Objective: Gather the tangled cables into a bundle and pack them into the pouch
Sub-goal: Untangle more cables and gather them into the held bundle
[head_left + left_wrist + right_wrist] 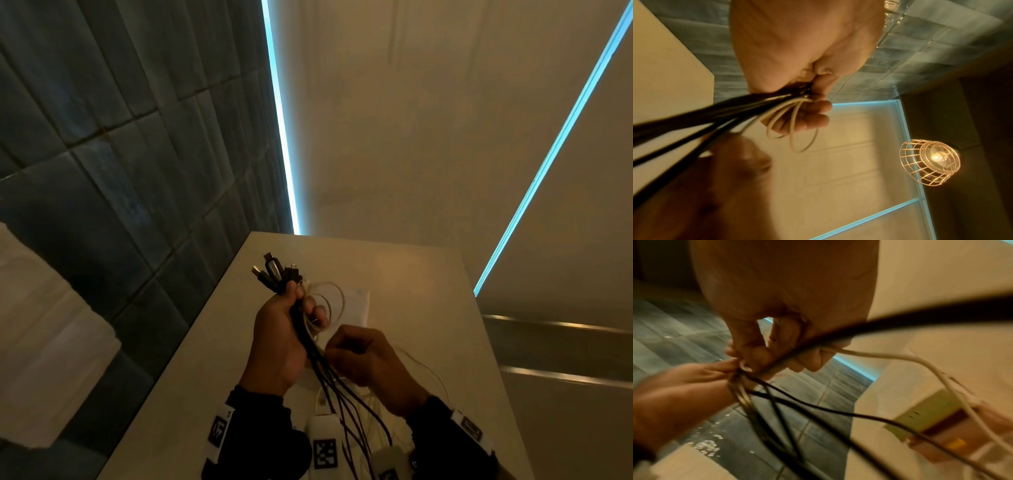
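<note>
My left hand [306,301] grips a bundle of black and white cables [308,342] upright above the table, with the plugs [274,272] sticking out of the top of the fist. In the left wrist view its fingers [813,113] curl round the black cables [715,113] and some white cable loops [793,134]. Just below it, my right hand [334,346] pinches strands of the same bundle. In the right wrist view the right hand's fingers [760,353] hold a black cable and a white cable [900,356]. A flat white pouch [358,308] lies on the table behind both hands.
The pale table [428,274] is narrow, with its left edge running along a dark tiled wall [137,171]. Loose cable ends hang toward my wrists [359,428]. A blurred greenish box [931,415] shows in the right wrist view and a caged lamp [929,162] in the left wrist view.
</note>
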